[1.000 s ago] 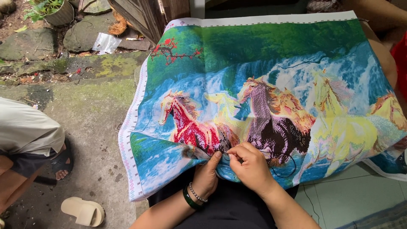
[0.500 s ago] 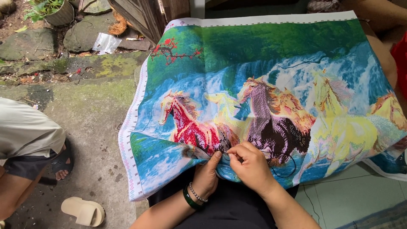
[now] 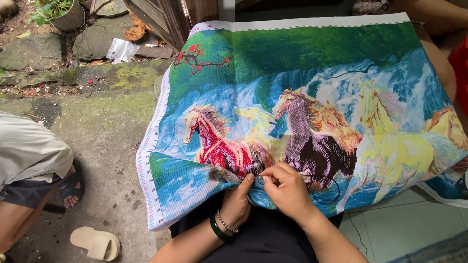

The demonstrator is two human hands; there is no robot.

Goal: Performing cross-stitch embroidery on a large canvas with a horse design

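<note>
I have the canvas (image 3: 312, 117) draped over my lap so the horses face me, my left hand (image 3: 237, 200) closed on its bunched lower edge to keep it taut while my right hand (image 3: 288, 189) pinches shut at the stitching, dark thread (image 3: 325, 198) trailing beside it.

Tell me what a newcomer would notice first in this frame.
The big embroidered cloth of running horses fills the centre and right, draped over the lap. At its lower edge the left hand and right hand pinch the fabric. A pale sandal lies lower left.
</note>
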